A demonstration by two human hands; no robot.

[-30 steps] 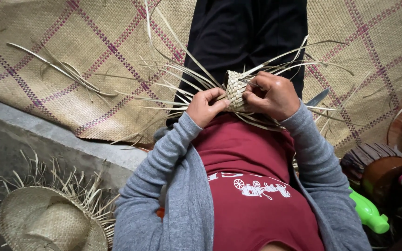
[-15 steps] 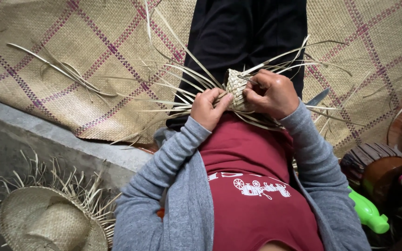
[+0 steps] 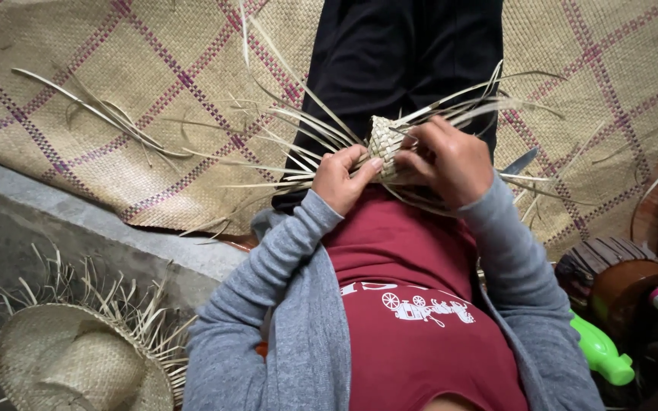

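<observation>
**Small woven straw piece worked in the lap**

The woven piece (image 3: 384,143) sits over the person's lap, loose strips (image 3: 291,152) fanning outward. The left hand (image 3: 342,179) pinches its lower edge; the right hand (image 3: 445,161) curls closed around its side. Keeping strips taut and flat should tighten the weave. Fingertips and the piece's right half are hidden.

Woven mat (image 3: 154,99) with purple crossing lines covers the floor. Loose straw strips (image 3: 93,114) lie on the mat, upper left. Unfinished straw hat (image 3: 78,365) with frayed brim, lower left. Green plastic bottle (image 3: 602,354) and brown round container (image 3: 626,285), lower right.
</observation>
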